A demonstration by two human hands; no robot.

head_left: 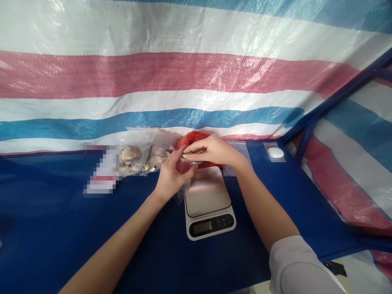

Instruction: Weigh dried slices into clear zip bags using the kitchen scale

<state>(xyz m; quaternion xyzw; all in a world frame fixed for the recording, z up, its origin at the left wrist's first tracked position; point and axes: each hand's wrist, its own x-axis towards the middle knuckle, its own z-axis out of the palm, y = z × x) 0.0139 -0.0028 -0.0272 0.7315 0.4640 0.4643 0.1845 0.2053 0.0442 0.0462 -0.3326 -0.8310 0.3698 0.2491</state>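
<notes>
My left hand (174, 174) is closed around a clear plastic bag (180, 195), which hangs beside the left edge of a kitchen scale (208, 194). At the mouth of this bag, the fingers of my right hand (206, 150) are pinched together on a small tan, shell-like piece, mostly hidden by the fingers. Both hands are over the back of the scale, in front of an open red plastic bag (190, 139). To the left, two clear zip bags hold tan, shell-like pieces: one bag (133, 157) stands farther left, the other (159, 152) by my left hand.
A blue table (147, 253) lies under everything. Flat clear bags (240, 149) lie right of the red bag. A white oval object (275, 152) rests on a small clear bag at the right. A striped tarp (153, 77) and blue frame bar (333, 90) border the table.
</notes>
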